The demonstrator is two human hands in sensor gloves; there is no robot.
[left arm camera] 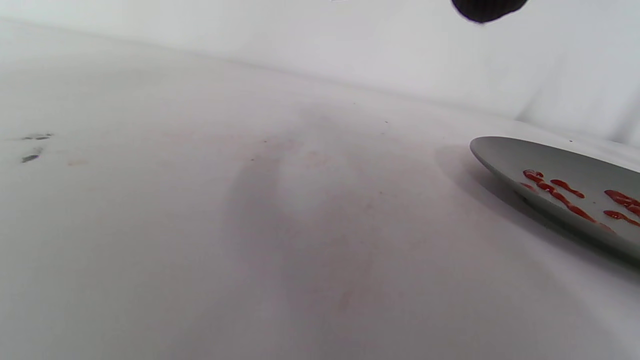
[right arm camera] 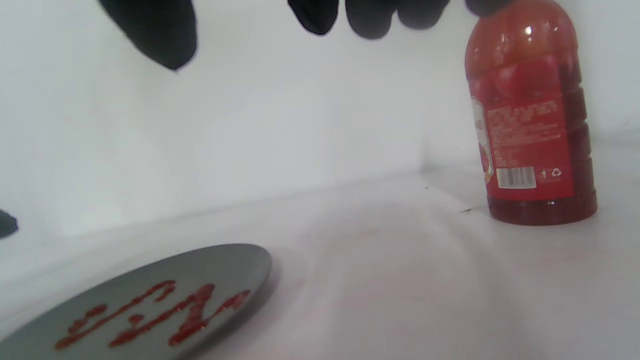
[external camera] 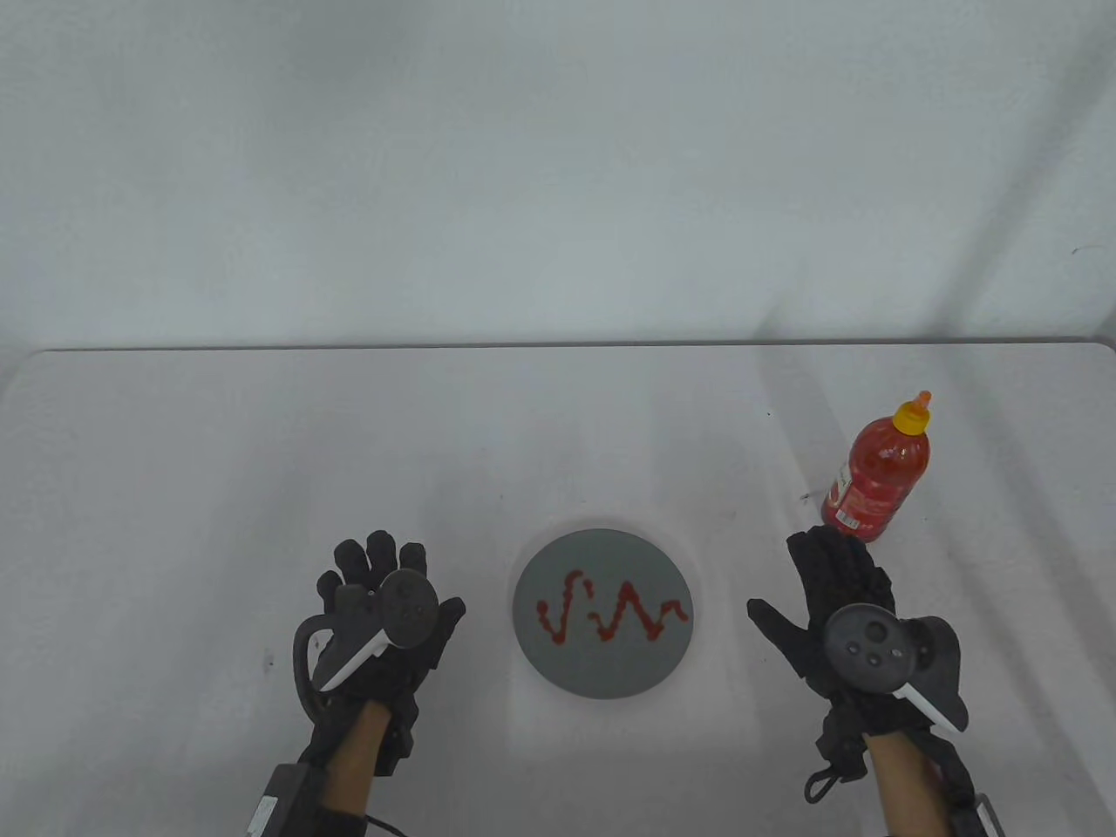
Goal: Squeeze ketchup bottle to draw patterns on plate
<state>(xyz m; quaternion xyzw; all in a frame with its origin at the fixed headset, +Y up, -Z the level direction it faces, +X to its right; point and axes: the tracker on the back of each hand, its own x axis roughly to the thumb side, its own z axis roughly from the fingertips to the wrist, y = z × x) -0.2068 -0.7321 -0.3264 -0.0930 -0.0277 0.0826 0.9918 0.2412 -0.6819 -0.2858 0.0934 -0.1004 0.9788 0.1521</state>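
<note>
Grey plate (external camera: 558,663) carries red ketchup zigzag (external camera: 610,615); ketchup bottle (external camera: 876,475) upright, capped.

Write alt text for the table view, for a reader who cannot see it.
A grey plate with red ketchup squiggles sits on a white table between two empty black-gloved hands, left hand and right hand. A red ketchup bottle with a yellow cap stands upright just beyond the right hand.

A white table (external camera: 174,453) is seen filling the lower half of the table view, with its far edge running straight across the middle of the frame. A plain pale wall (external camera: 558,166) is shown above it. Small dark scuff marks (left arm camera: 31,147) are visible at the left edge of the left wrist view.
</note>
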